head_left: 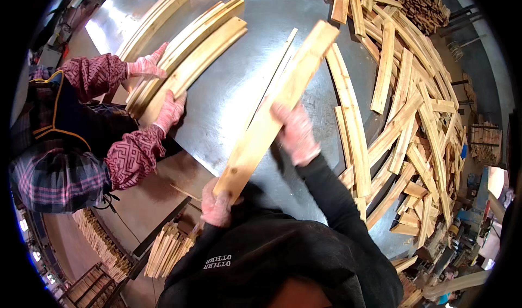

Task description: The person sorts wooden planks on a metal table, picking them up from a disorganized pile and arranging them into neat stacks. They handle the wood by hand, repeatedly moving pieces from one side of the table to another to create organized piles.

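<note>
A long flat wooden board [277,109] with a dark knot near its lower end slants across in front of me, raised over the metal table. My left hand [216,203], in a pinkish glove, grips its near end. Around its right edge, about midway, closes my right hand [297,133], gloved alike and slightly blurred. Just left of the board a thin wooden strip [274,71] lies on the table. Two more wooden pieces [348,109] rest to the right, beside the large pile.
A big heap of loose wooden slats [408,101] covers the table's right side. At left, a co-worker's gloved hands [171,109] hold stacked boards [190,58] on the metal table [217,98]. Bundled wood pieces [167,248] stand below the table's near left edge.
</note>
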Demonstrator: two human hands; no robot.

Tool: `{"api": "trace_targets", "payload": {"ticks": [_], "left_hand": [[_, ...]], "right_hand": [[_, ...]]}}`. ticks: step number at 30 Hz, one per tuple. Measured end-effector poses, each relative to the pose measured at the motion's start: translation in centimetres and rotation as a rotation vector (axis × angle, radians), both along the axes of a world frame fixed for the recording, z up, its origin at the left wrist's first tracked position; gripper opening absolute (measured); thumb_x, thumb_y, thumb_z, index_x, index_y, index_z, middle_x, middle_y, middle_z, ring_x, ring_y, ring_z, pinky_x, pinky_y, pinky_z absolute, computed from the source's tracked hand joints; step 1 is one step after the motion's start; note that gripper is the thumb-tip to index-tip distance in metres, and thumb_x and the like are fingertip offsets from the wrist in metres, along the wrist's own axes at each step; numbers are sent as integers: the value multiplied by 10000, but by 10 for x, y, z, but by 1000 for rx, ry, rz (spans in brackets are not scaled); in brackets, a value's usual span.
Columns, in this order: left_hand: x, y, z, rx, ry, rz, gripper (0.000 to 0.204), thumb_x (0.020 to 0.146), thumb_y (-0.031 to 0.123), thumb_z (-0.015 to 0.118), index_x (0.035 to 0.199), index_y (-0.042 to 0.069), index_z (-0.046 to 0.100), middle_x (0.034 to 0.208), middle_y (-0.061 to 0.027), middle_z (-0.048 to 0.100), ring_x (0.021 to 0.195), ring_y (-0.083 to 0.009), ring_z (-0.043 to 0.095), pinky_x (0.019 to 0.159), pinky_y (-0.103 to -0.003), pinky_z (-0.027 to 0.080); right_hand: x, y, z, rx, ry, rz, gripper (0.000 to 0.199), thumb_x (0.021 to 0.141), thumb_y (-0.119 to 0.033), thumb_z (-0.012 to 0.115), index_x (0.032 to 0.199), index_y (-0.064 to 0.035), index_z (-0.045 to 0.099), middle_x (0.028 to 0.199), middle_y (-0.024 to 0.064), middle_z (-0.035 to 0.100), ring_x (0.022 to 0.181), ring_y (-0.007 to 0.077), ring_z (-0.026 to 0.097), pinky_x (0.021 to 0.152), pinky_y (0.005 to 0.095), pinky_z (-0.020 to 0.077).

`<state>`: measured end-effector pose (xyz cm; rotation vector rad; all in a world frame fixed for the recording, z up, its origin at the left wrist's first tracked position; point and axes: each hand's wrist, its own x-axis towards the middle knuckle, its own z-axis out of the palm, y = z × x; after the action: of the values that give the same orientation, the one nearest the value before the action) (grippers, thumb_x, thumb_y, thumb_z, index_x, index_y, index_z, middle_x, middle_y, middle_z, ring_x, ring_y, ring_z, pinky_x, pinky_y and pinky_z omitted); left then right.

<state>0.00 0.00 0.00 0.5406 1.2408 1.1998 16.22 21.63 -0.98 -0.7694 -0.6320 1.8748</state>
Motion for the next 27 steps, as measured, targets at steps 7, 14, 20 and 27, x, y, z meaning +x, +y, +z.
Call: {"api": "trace_targets", "payload": {"ticks": [7, 14, 20, 27], "left_hand": [[1, 28, -13, 27, 556, -210, 474, 882, 204, 683, 1271, -31, 551, 1108, -135, 621, 926, -225, 637, 781, -340, 541], [10, 137, 119, 869, 1574, -558, 819, 556, 341, 822, 1256, 9, 555, 1214, -201, 525, 1121, -373, 500, 937, -481, 362], [-33, 108, 7, 796, 1359, -440, 335, 817, 241, 740, 1096, 64, 683, 901, -108, 718, 825, -275, 710, 730, -384, 583], [-151, 114, -63, -366, 1680, -464, 355, 934, 416, 593, 1142, 129, 568, 1120, -164, 681, 997, -414, 646, 851, -533, 499]], "right_hand": [[64, -25, -7, 351, -859, -6, 477, 881, -131, 708, 1303, -21, 513, 1139, 76, 651, 988, 161, 629, 831, 305, 526], [137, -19, 108, 846, -1627, 901, 520, 840, -56, 591, 1339, -198, 569, 1019, 128, 685, 909, 310, 670, 784, 396, 545], [145, -17, 77, 1320, -1585, -119, 618, 817, -190, 733, 1379, -58, 515, 1308, 157, 582, 1217, 341, 551, 1030, 425, 444], [238, -85, -65, 316, -2343, 231, 1065, 748, -486, 767, 1545, -60, 204, 1528, 193, 360, 1363, 404, 413, 1116, 481, 347]]}}
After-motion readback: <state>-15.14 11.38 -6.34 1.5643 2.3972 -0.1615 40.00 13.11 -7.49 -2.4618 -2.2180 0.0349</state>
